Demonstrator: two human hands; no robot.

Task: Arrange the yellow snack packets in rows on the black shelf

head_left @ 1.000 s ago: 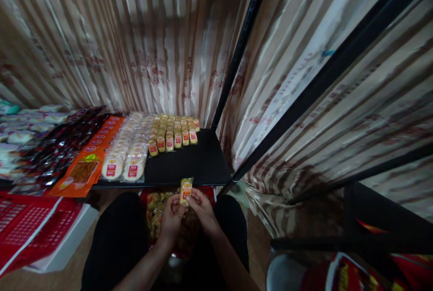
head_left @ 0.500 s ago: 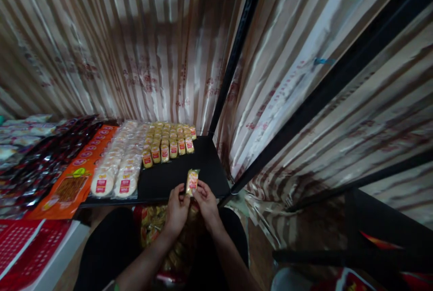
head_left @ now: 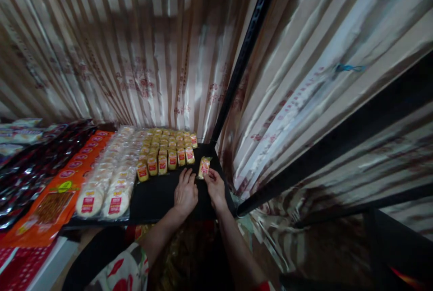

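Observation:
My right hand (head_left: 215,188) pinches a small clear-wrapped yellow snack pack (head_left: 204,168) with a red label by its lower end. The pack is over the black shelf (head_left: 152,200), right of the rows of matching yellow packs (head_left: 172,159). My left hand (head_left: 186,191) is low over the shelf, just in front of those rows, fingers stretched forward and holding nothing I can see. A gap separates it from the pack in my right hand. Below the shelf edge, more wrapped packs (head_left: 172,259) show dimly between my legs.
Left of the yellow packs lie columns of round white crackers (head_left: 117,198), orange pretzel-stick bags (head_left: 56,205) and dark shiny packets (head_left: 30,169). A black post (head_left: 241,61) rises at the shelf's back right corner. Striped sheeting (head_left: 152,56) hangs behind. A red-and-white box (head_left: 37,264) stands lower left.
Both hands have moved forward over the shelf. The snack pack, earlier near both hands at the front edge, is now in the right hand beside the rows; the left hand has come away from it.

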